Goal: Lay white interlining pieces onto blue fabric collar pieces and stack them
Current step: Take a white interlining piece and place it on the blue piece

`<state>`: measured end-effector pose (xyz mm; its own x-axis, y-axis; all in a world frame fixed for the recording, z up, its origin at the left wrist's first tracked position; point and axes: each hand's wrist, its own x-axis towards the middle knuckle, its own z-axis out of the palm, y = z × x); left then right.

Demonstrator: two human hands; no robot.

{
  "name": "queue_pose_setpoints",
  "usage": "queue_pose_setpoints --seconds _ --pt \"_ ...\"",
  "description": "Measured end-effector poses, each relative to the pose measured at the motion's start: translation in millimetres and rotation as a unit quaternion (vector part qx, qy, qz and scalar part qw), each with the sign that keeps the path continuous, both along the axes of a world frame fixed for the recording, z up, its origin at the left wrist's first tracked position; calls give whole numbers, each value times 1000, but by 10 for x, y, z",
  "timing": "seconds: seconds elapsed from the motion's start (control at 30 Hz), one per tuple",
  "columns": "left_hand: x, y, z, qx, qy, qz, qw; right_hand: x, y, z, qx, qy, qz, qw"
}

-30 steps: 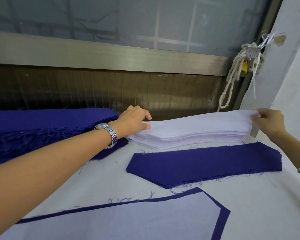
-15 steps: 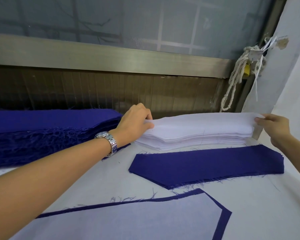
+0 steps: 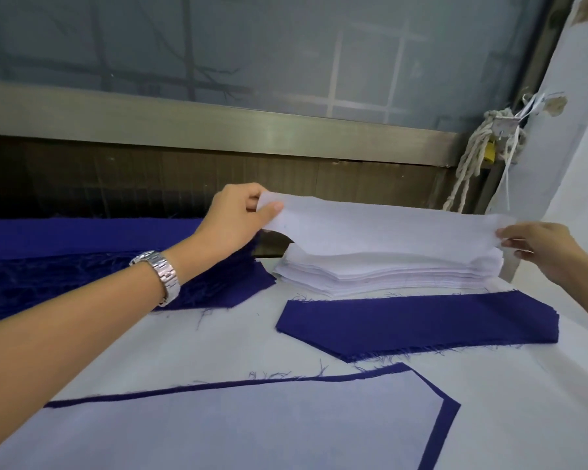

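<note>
Top interlining piece (image 3: pixel 381 228) is held over the white stack (image 3: pixel 370 273), long axis left-right, with left hand (image 3: pixel 233 218) and right hand (image 3: pixel 540 247) pinching opposite ends; the bare blue collar piece (image 3: pixel 404 323) lies parallel, just nearer.

Interlining stack (image 3: pixel 384 271) behind collar piece (image 3: pixel 408 325)

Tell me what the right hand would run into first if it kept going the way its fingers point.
The right hand, fingers pointing left, pinches the lifted interlining piece. Going on, it would probably meet the right end of the white interlining stack just below, though depth is unclear.
</note>
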<state>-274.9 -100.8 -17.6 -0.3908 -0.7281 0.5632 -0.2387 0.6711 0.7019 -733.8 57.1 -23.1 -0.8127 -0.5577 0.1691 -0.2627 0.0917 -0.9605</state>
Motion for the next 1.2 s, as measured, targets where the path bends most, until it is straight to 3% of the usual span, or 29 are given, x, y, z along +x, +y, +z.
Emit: queue_pose_setpoints --seconds 0.27,0.63,0.77,0.97,1.2 --pt "835 225 -57 30 -22 54 998 496 71 111 100 -89 90 987" --pt "2110 617 -275 259 -101 76 958 1056 229 -64 221 -107 279 928" --pt "2459 762 -339 308 -156 68 936 1250 275 -148 279 -64 326 901" --pt "2810 887 -410 351 -231 49 906 1335 395 -301 383 27 422 821" --pt "2863 915 -461 373 -314 35 873 1292 397 -551 415 62 478 771"
